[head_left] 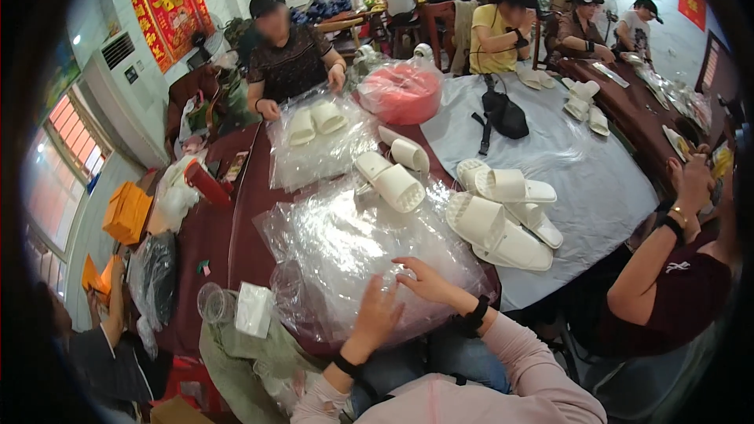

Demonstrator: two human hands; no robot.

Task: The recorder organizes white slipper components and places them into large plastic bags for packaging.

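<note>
Both of my hands are at the near edge of a stack of clear plastic bags (338,243) on the table. A shiny fold of film rises between my fingers. My left hand (377,316) points away from me, its fingertips bent against the film. My right hand (430,281) reaches in from the right and pinches the film close to the left fingertips. Beyond the stack lie a pair of cream slide sandals (390,182). To the right, more cream slide sandals (499,232) rest in a group on a grey sheet.
Across the table, a person (290,55) handles bagged sandals (316,121). A pink roll in plastic (400,93) and a black bag (504,114) lie farther back. Near my left are a white box (254,309) and tape rolls (214,303). Another person's arms (667,235) are at right.
</note>
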